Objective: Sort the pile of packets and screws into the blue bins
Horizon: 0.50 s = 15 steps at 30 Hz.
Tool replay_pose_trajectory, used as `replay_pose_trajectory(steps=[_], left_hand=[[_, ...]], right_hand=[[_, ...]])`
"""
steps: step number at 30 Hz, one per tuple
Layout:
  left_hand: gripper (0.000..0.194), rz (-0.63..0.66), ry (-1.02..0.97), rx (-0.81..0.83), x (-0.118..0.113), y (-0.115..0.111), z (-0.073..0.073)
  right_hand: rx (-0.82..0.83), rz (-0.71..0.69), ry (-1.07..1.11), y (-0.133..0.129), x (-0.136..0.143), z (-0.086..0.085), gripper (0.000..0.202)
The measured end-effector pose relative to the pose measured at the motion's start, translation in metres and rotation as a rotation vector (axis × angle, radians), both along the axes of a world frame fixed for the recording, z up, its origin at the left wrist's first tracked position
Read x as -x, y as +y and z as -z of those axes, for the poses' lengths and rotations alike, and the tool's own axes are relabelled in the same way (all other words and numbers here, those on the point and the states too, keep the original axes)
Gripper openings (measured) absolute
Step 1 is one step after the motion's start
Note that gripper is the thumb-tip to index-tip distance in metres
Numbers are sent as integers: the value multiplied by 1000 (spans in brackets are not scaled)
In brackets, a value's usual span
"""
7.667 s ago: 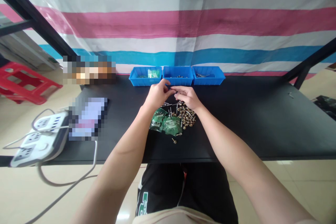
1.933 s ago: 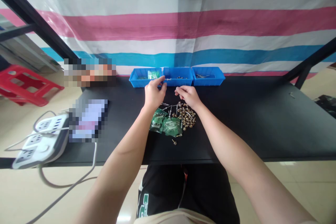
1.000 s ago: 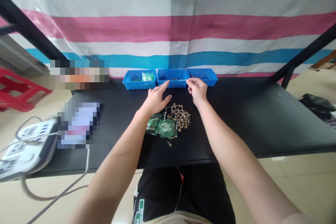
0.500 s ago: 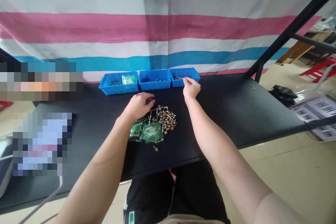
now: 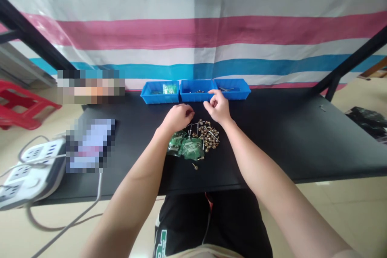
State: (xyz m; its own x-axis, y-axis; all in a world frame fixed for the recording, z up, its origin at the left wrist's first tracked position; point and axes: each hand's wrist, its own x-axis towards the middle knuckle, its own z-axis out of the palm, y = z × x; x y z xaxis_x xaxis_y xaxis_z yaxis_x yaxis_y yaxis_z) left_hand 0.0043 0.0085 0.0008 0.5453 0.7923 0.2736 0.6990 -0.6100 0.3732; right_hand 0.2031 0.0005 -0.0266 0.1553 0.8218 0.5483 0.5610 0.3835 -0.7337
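My left hand (image 5: 179, 117) is curled over the black table, just behind the green packets (image 5: 192, 148); its fingertips are pressed together and whatever they hold is hidden. Beside it, my right hand (image 5: 220, 109) has thumb and forefinger apart, with nothing visible between them, in front of the middle blue bin (image 5: 196, 96). Below the hands lies a heap of small brass-coloured parts with metal shafts (image 5: 211, 137). One loose part (image 5: 195, 166) sits nearer the table's front edge. Thin metal pins (image 5: 226, 89) lie in the right blue bin (image 5: 238, 95).
The left blue bin (image 5: 160, 98) contains a green packet. A blurred-out flat device (image 5: 92, 143) and a white power strip (image 5: 36, 169) with grey cables are at the left. A striped sheet (image 5: 272, 32) hangs behind the bins, between black frame posts.
My right hand has come back from the right bin toward my left hand, and its fingers have parted. My left hand stays curled near the heap. The view has turned left, showing the power strip.
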Motion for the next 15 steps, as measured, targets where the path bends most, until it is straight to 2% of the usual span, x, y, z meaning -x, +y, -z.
replay_pose_trajectory(steps=[3,6,9,15], left_hand=[[24,-66,0,8,1,-1,0],[25,-130,-8,15,1,-2,0],[25,-171,5,36,1,-3,-1],[24,-214,67,86,2,-3,-2]], right_hand=[[97,-229,-313,-15,17,-9,39],[134,-346,-522,-21,25,-14,30],[140,-442,-581,-19,27,-13,26],[184,-599,-549,-13,24,-8,23]])
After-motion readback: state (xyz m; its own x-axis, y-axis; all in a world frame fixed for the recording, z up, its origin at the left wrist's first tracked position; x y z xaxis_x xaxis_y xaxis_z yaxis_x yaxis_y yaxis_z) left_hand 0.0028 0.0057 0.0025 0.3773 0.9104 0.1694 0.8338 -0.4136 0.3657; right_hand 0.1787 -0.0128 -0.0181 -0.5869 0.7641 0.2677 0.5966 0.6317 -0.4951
